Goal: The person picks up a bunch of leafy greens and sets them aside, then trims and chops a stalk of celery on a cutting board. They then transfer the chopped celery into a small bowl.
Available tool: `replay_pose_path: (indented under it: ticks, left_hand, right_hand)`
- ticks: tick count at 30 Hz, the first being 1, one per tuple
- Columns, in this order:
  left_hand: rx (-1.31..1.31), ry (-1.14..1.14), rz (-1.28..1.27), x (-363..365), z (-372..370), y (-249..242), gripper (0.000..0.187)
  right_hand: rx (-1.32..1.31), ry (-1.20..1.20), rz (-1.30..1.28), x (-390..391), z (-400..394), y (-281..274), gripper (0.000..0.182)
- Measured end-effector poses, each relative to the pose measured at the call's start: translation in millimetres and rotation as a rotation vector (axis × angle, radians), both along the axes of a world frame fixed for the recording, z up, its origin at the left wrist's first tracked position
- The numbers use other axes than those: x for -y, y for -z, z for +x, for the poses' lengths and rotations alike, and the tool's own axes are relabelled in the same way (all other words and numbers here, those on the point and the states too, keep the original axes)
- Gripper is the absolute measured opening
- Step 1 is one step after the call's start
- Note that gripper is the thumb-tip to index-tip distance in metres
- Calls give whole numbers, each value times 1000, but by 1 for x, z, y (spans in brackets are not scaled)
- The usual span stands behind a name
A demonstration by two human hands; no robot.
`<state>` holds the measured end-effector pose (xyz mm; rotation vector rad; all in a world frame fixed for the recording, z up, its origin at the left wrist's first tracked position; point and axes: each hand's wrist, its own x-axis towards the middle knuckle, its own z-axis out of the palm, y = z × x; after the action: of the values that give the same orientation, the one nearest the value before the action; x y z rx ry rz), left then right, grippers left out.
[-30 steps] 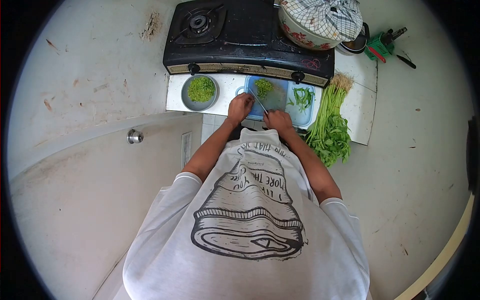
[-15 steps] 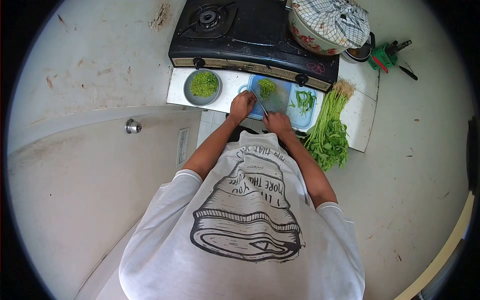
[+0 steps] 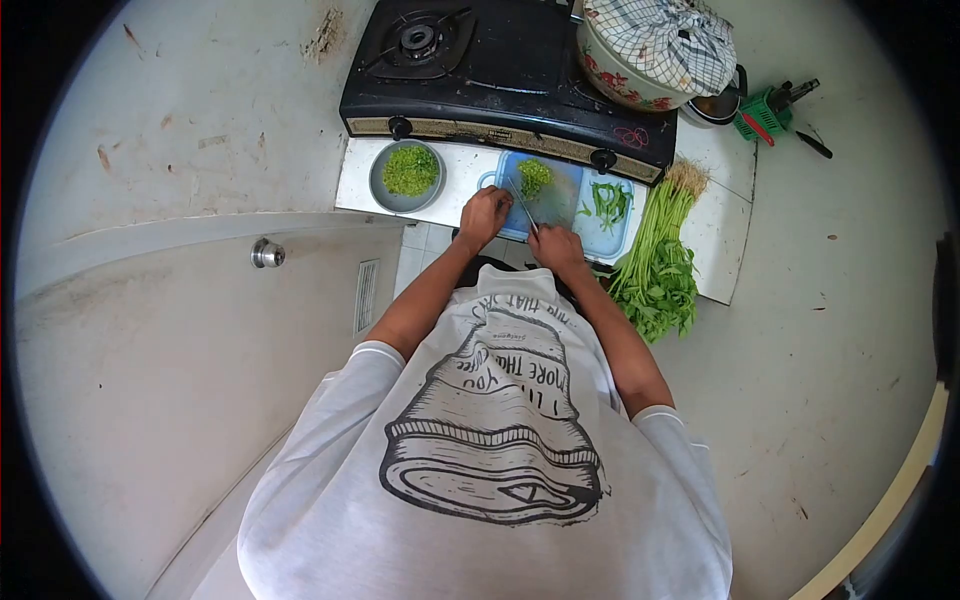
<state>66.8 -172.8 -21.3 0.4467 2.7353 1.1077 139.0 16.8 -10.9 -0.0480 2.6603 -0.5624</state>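
My right hand (image 3: 557, 248) is wrapped round the handle of a knife (image 3: 522, 203), whose blade slants up and left across a blue cutting board (image 3: 553, 212). At the board's left edge my left hand (image 3: 485, 214) is closed, fingers bent, close to the blade. What its fingers hold, if anything, is hidden. Just beyond the blade lies a small heap of finely chopped greens (image 3: 535, 178). Cut green leaves (image 3: 608, 203) rest in the board's right compartment. To the left, a grey bowl (image 3: 436, 188) contains more chopped greens.
A black two-burner gas stove (image 3: 520, 85) stands behind the board, carrying a cloth-covered floral pot (image 3: 630, 85). Leafy green stalks (image 3: 655, 250) with roots hang over the counter edge on the right. A green basket (image 3: 762, 115) with utensils is at the far right.
The knife and both hands stay in almost the same place. The whole view has shifted very slightly.
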Motion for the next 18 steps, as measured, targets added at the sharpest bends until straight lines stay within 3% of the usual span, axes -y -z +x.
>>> replay_pose_path:
  ticks: [18]
  left_hand:
    - [-1,11,73,3,-5,10,8]
  right_hand:
    - [-83,24,3,8,2,16,44]
